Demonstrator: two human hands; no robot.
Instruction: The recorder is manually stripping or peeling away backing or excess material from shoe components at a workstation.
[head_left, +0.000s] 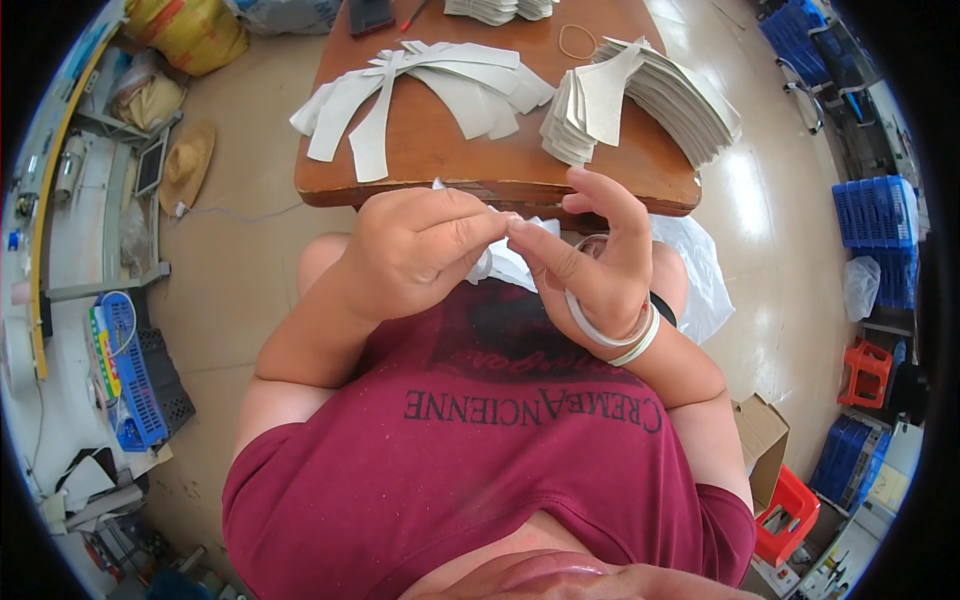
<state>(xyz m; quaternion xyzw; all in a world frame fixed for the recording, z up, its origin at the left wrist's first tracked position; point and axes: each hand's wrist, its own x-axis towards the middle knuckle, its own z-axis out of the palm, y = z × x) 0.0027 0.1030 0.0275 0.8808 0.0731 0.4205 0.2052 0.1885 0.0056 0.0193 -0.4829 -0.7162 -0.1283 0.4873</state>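
Observation:
In front of my chest, at the table's near edge, both hands meet at the fingertips. My left hand (420,250) is closed in a pinch, with a bit of a thin white paper-like piece (482,266) showing under its fingers. My right hand (598,265) pinches thumb and forefinger against the left fingertips, its other fingers raised; whatever lies in that pinch is hidden. Light-coloured bands (622,345) circle my right wrist. More white sheet material (512,268) shows below and behind the hands, over my lap.
On the brown table (470,150) lie a fan of curved pale cut pieces (375,130) and a thick stack of similar pieces (670,100). A rubber band (577,42) lies behind them. A straw hat (187,165) hangs left; blue crates (876,215) and red stools (787,515) stand right.

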